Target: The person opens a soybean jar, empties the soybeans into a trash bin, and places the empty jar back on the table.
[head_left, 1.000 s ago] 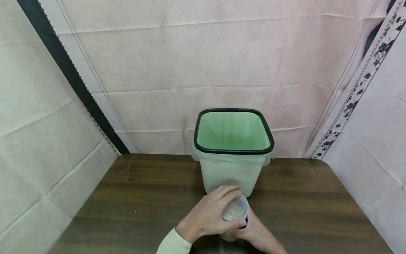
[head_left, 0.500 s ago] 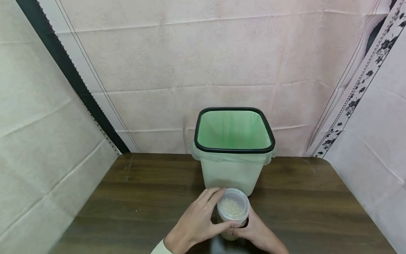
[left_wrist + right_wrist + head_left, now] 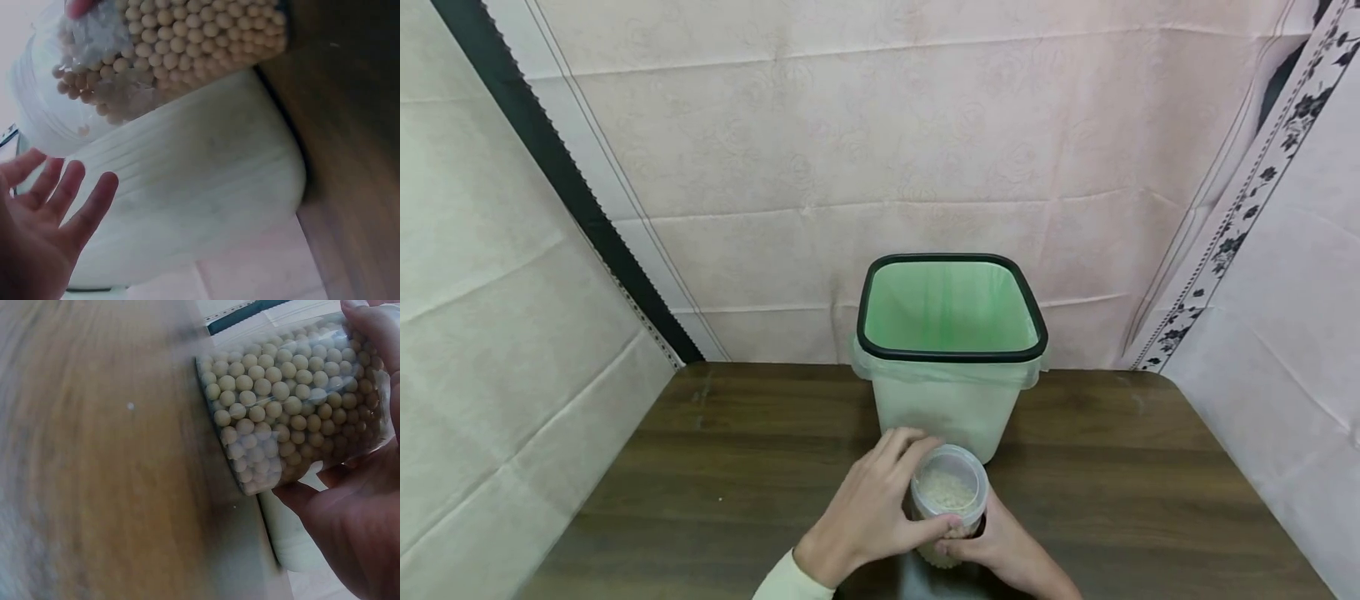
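Observation:
A clear plastic jar (image 3: 946,492) packed with small, round, cream-coloured balls stands at the front middle of the table. Its translucent round top faces the head camera. My right hand (image 3: 1000,550) grips the jar low on its right side, thumb toward the front; the right wrist view shows the balls (image 3: 281,394) through the wall. My left hand (image 3: 868,512) is at the jar's upper left, its thumb at the near rim. In the left wrist view the left fingers (image 3: 90,209) are spread and relaxed, a little off the jar's top end.
Just behind the jar stands a pale green bin (image 3: 951,408) with a black rim. Both are on a dark wooden table (image 3: 737,450), where a tiny white speck (image 3: 720,499) lies to the left. Pale cloth walls (image 3: 850,150) enclose the back and sides.
My left hand has gone from covering the jar's top to its left side, and its fingers have since lifted slightly from the rim. The right hand keeps its grip on the jar.

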{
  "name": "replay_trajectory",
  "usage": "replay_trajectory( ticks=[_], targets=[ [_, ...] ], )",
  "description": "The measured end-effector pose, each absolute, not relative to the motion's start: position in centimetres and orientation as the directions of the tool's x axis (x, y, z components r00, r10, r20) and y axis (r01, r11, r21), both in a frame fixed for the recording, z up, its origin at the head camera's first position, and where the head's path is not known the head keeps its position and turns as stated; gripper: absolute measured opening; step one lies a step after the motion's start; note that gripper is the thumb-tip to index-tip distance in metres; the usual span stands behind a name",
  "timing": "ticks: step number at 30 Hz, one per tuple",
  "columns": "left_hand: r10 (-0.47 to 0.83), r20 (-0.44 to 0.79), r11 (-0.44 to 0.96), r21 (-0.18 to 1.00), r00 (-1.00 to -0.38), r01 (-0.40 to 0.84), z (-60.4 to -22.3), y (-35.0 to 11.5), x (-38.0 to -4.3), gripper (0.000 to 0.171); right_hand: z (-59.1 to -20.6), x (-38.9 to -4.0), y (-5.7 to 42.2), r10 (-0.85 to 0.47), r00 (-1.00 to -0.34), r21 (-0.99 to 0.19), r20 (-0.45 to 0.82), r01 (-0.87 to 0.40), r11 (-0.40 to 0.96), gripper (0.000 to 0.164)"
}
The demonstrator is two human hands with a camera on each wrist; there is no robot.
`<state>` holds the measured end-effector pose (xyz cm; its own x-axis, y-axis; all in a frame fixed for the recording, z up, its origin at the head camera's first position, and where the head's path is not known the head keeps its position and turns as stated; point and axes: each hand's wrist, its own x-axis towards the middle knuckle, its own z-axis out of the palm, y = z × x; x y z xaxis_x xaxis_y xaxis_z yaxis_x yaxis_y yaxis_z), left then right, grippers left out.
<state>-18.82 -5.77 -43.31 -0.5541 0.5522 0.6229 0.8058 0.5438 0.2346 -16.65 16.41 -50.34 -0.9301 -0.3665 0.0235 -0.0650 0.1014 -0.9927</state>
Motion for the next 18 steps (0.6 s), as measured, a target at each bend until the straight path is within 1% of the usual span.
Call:
replay_trajectory(
  ticks=[3, 7, 10, 13, 18],
  targets=[
    [0.625, 0.537, 0.495, 0.289, -0.566, 0.820, -43.1, -4.8, -19.7, 0.080, -50.5, -16.7, 16.3, -0.392, -0.919, -0.993, 0.048, -0.086, 0.081, 0.097],
    [0.682, 0.472, 0.464, 0.311, -0.559, 0.829, -43.2, -4.2, -20.3, 0.084, -50.6, -16.8, 16.2, -0.429, -0.900, -0.993, 0.082, -0.111, 0.042, 0.100],
    [0.681, 0.455, 0.476, 0.320, -0.574, 0.819, -43.2, -4.3, -20.1, 0.082, -50.5, -16.9, 16.1, -0.438, -0.895, -0.995, 0.084, -0.100, 0.014, 0.102],
    [0.657, 0.450, 0.505, 0.333, -0.605, 0.796, -43.1, -4.7, -19.6, 0.083, -50.4, -16.9, 16.0, -0.412, -0.907, -0.996, 0.083, -0.093, 0.005, 0.103],
    [0.623, 0.469, 0.542, 0.318, -0.626, 0.778, -43.2, -5.6, -18.9, 0.089, -50.2, -16.4, 16.2, -0.385, -0.922, -0.997, 0.045, -0.067, 0.044, 0.099]
  ],
)
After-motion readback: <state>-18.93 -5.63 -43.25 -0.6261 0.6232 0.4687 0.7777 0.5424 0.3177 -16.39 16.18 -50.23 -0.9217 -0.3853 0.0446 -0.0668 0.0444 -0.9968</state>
